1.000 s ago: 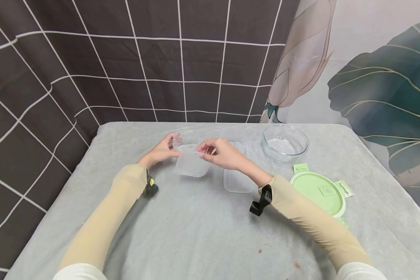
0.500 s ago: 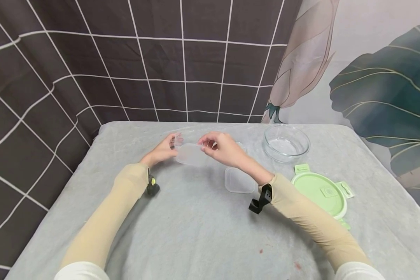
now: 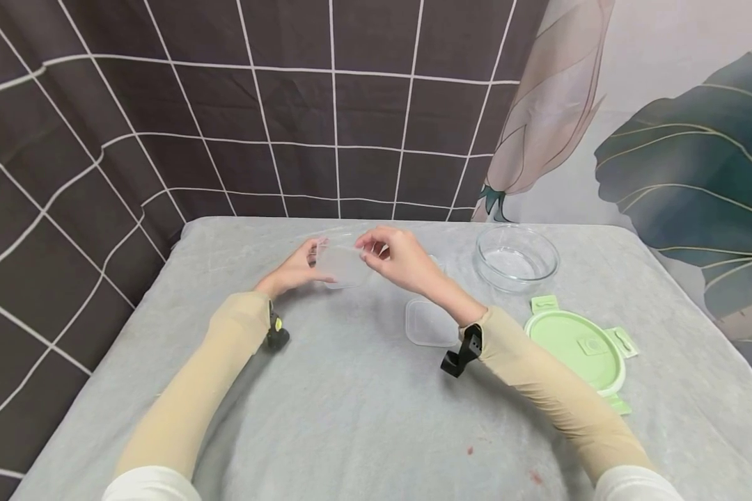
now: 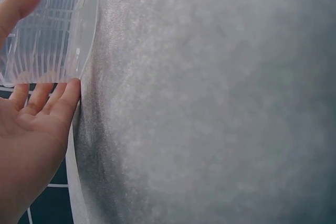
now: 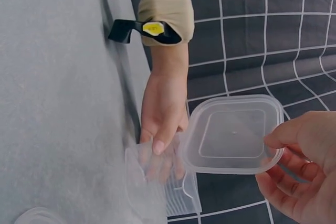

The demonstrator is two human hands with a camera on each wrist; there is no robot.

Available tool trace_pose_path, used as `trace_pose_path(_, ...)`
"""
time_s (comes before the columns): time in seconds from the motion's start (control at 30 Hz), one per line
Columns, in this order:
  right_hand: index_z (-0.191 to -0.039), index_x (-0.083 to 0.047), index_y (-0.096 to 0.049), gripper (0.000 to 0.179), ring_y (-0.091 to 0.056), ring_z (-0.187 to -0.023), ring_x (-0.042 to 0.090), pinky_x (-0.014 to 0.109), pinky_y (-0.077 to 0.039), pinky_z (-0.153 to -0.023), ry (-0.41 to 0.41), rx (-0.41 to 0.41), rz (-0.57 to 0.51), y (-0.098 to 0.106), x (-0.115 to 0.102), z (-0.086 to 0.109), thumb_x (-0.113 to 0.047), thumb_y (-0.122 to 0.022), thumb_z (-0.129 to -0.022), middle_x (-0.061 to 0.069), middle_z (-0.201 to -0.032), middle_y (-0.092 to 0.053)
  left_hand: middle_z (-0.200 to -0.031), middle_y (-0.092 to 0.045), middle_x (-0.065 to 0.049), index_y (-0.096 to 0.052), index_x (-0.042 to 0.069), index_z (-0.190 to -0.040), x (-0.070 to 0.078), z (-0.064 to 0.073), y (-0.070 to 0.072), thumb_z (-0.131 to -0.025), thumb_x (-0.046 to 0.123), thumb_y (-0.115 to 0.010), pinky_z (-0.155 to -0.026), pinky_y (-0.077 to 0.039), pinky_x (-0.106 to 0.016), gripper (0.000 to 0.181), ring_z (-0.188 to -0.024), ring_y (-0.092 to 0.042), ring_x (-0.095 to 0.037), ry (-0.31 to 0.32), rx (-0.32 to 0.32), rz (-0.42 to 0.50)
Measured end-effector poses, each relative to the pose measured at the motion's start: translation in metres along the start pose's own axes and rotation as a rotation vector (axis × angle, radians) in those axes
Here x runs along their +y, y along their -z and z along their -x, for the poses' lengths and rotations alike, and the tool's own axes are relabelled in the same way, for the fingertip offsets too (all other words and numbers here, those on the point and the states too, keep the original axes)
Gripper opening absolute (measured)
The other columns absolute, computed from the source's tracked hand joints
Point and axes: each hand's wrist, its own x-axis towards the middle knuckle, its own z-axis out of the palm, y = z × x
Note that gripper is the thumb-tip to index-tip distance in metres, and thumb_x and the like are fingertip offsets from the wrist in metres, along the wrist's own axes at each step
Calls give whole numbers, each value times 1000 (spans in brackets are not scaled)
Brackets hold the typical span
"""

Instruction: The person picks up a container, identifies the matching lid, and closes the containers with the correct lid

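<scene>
In the head view my left hand (image 3: 296,269) is at the side of a clear ribbed plastic box (image 4: 44,40). The left wrist view shows the thumb in front of the box and the fingers along its lower edge. My right hand (image 5: 307,166) pinches a square translucent lid (image 5: 233,135) by one edge, thumb on its face and fingers behind. In the right wrist view the lid stands tilted up beside the box, overlapping its edge; whether they touch I cannot tell. A second square lid (image 3: 430,323) lies on the table under my right forearm.
A round glass bowl (image 3: 517,257) stands at the back right. In front of it lies a round green lid (image 3: 579,351) with clip tabs. Part of another clear plastic thing (image 3: 437,263) shows behind my right hand. Grey cloth covers the table (image 3: 338,403).
My right hand has risen slightly and moved away from me. The lid it pinches has swung from lower and closer to a raised, tilted position over the box. My left hand has barely shifted.
</scene>
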Motion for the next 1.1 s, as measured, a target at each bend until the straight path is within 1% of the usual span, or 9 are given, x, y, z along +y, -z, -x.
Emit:
trace_pose_path(0.03,-100,-2,-70,15,-61,-82,17,27,-56,-73,3,8,-4,0,0,0,-3,-62,-88,9,-95,-70,-156,-26,-18,-21,2,-149,0,0,0,-77,5,-76,-120,-22,-48,91,-144,-25,-38,9,1,-8)
trace_pose_path(0.1,-100,-3,-71,15,-61,-82,17,29,-56,-74,13,31,-10,-1,0,-1,-3,-62,-88,9,-96,-70,-155,-27,-18,-20,3,-150,0,1,0,-77,7,-77,-119,-25,-48,93,-143,-27,-38,23,0,-3)
trace_pose_path(0.27,-100,-3,-70,15,-61,-82,17,28,-56,-73,42,96,-17,-2,0,-4,-2,-62,-87,9,-95,-68,-144,-42,-19,-22,5,-148,1,1,-1,-76,7,-77,-111,-37,-47,91,-131,-45,-37,37,-7,45)
trace_pose_path(0.47,-100,-3,-71,15,-60,-81,16,26,-55,-73,69,144,15,-4,3,-9,-1,-62,-87,8,-93,-68,-139,-47,-21,-25,5,-146,-1,0,-1,-75,5,-77,-112,-36,-46,87,-132,-45,-35,28,-6,47)
trace_pose_path(0.57,-98,-4,-71,14,-60,-81,17,30,-57,-73,91,173,40,-6,6,-11,-1,-63,-86,8,-92,-68,-137,-49,-22,-30,3,-140,-2,-1,-1,-75,4,-78,-111,-37,-45,81,-130,-47,-35,28,-3,52)
trace_pose_path(0.7,-97,-4,-71,14,-59,-80,18,35,-58,-74,127,216,72,-7,10,-14,0,-64,-86,8,-91,-68,-139,-47,-20,-33,-1,-135,-2,-1,-1,-75,5,-78,-110,-37,-44,75,-131,-45,-34,24,-8,41)
trace_pose_path(0.8,-96,-4,-71,14,-58,-79,19,34,-57,-73,157,244,107,-9,13,-16,0,-63,-85,7,-90,-69,-143,-43,-21,-30,-3,-138,-3,-1,-1,-75,3,-77,-111,-36,-46,78,-133,-43,-35,13,-15,54)
trace_pose_path(0.93,-95,-6,-71,15,-58,-80,18,28,-52,-73,195,272,181,-12,19,-20,0,-63,-84,5,-89,-69,-145,-40,-22,-26,-2,-143,-4,-2,-1,-75,0,-76,-114,-34,-47,85,-135,-40,-37,-1,-14,85)
trace_pose_path(1.1,-95,-9,-71,14,-59,-83,18,28,-51,-74,237,275,258,-18,24,-24,-2,-64,-84,3,-89,-69,-145,-41,-22,-25,-1,-144,-6,-2,-1,-75,-1,-76,-114,-34,-47,86,-134,-41,-37,-6,-12,89)
